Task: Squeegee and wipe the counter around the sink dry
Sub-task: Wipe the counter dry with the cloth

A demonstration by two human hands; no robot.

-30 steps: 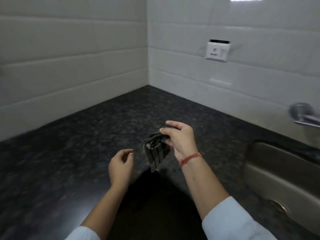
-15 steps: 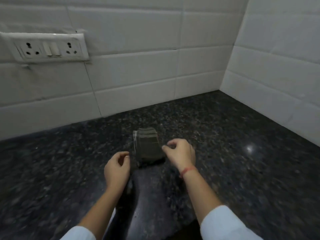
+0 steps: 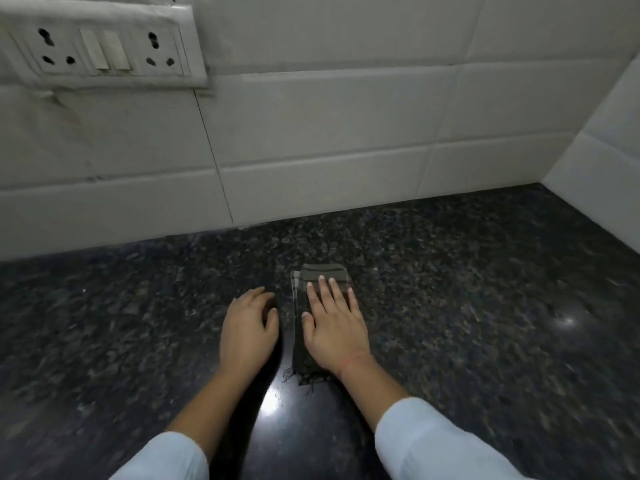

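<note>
A dark striped folded cloth point(image 3: 323, 270) lies flat on the black speckled counter point(image 3: 467, 306), a short way in front of the back wall. My right hand point(image 3: 334, 327) is spread palm-down on top of it, fingers straight, pressing it onto the stone. Only the cloth's far end, left edge and frayed near corner show around the hand. My left hand point(image 3: 247, 329) rests on the counter just left of the cloth with fingers loosely curled and nothing in it. No sink or squeegee is in view.
White wall tiles point(image 3: 346, 133) rise behind the counter, meeting a second tiled wall point(image 3: 606, 150) in a corner at the right. A white socket and switch plate point(image 3: 100, 46) sits high on the left. Light glares off the counter between my forearms.
The view swung left, away from the sink and tap. My right hand carried the cloth, set it down on the counter, and now lies flat on it. My left hand has lowered onto the counter.
</note>
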